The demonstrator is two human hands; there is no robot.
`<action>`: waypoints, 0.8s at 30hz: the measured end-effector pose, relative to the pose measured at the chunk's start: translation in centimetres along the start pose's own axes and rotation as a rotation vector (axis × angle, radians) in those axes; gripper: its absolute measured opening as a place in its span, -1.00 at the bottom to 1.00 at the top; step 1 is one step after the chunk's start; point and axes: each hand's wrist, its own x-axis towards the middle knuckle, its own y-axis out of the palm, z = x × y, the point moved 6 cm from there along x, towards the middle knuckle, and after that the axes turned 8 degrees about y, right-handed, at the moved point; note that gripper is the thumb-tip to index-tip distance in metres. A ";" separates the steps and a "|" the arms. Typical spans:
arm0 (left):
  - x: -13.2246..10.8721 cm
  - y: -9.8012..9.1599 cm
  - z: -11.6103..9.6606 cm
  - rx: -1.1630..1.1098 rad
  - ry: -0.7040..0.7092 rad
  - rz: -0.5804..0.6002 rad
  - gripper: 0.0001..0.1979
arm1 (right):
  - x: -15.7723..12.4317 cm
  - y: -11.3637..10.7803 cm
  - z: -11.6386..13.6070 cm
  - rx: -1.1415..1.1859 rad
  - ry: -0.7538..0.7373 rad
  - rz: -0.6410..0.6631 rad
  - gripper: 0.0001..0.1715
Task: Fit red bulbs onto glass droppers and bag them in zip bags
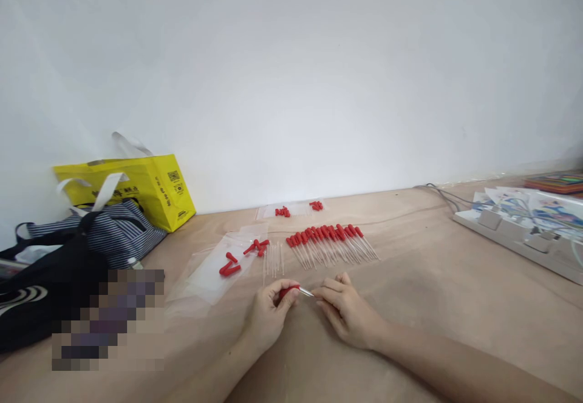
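Note:
My left hand point(268, 315) is closed around the red rubber bulb point(289, 291) of a dropper. From the bulb a clear glass tube point(306, 292) points right, towards my right hand point(344, 309). The fingertips of that hand are pinched at the tube's far end. Just beyond my hands lies a row of droppers point(325, 245) with red bulbs at the back and tubes slanting forward. Loose glass tubes point(273, 260) lie left of the row. Several loose red bulbs point(230, 267) are scattered further left, some on clear plastic bags point(207, 278).
Near the wall is another plastic bag point(268, 210) with red bulbs and tubes. A yellow bag point(159, 190), a striped bag point(132, 233) and a black bag point(54, 281) crowd the left. On the right sit a white power strip point(514, 242) with plugs, cables and printed sheets point(551, 206).

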 end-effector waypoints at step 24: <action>-0.7 1.2 -3.5 0.466 0.396 0.218 -0.87 | 0.3 -0.4 0.0 -0.201 -0.117 -0.034 -0.72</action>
